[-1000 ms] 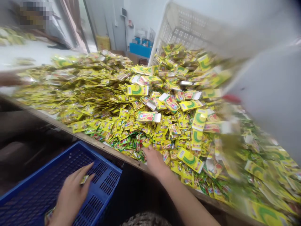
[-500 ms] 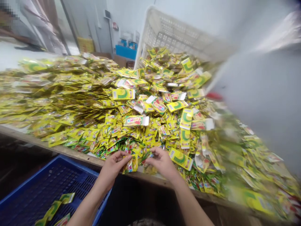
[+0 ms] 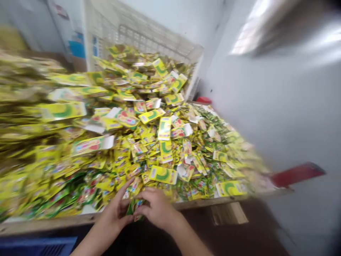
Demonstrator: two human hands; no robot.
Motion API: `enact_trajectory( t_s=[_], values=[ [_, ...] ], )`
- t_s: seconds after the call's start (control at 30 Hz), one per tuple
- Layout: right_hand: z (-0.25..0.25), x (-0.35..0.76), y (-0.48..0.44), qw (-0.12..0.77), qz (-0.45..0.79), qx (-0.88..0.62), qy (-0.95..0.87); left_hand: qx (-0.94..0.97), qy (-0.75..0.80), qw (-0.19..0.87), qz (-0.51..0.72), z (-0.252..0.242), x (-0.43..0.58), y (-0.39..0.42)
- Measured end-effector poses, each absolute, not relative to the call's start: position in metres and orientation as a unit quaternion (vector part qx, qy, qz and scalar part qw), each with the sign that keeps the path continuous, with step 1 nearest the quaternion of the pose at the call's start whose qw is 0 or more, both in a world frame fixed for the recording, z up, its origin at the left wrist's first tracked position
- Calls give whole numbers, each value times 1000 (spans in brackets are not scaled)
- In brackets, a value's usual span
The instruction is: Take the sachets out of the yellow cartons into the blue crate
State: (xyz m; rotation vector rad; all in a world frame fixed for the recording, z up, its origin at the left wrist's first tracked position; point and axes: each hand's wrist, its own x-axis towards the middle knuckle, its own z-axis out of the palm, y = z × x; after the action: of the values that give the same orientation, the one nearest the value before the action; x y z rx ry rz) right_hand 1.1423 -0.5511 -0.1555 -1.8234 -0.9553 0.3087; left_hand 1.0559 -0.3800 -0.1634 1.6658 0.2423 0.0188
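Above the table's front edge, my left hand (image 3: 113,213) and my right hand (image 3: 157,209) meet at a small green packet (image 3: 137,205). My right thumb and fingers pinch the packet from the right. On its left edge are my left thumb and curled fingers, while my left index finger points up and away. Blur and overlap hide whether a second packet lies behind it. Just beyond my fingers spreads a heap of small yellow and green packets (image 3: 117,156). Flat yellow cartons, among them one carton (image 3: 163,174) near my right hand, lie on the heap.
A white perforated crate (image 3: 157,37) lies tipped at the back, cartons spilling from it. Below left shows part of a blue basket (image 3: 37,245). A red-handled object (image 3: 298,175) sticks out past the table's right end. The wooden table edge (image 3: 197,203) runs before me.
My view has swung right. My hands, apart before with a packet in each, have come together at one green packet. The yellow packet in my left hand no longer shows.
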Motion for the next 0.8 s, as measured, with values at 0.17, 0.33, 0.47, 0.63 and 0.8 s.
enact_trajectory(
  t_s=[0.17, 0.33, 0.47, 0.63, 0.8],
  values=[
    [-173, 1142, -610, 604, 71, -779, -150, 877, -3, 470, 102, -173, 1111, -419],
    [-191, 1134, -663, 729, 132, -670, -47, 972, -159, 92, 143, -159, 1164, -451],
    [-194, 1130, -682, 754, 97, -650, 13, 960, -155, 136, 187, -159, 1168, -439],
    [-161, 1141, -658, 778, 5, -628, 16, 914, -13, 360, 190, -152, 1128, -410],
    [-123, 1147, -596, 707, -48, -689, -150, 819, 88, 567, 22, -133, 1087, -412]
  ],
)
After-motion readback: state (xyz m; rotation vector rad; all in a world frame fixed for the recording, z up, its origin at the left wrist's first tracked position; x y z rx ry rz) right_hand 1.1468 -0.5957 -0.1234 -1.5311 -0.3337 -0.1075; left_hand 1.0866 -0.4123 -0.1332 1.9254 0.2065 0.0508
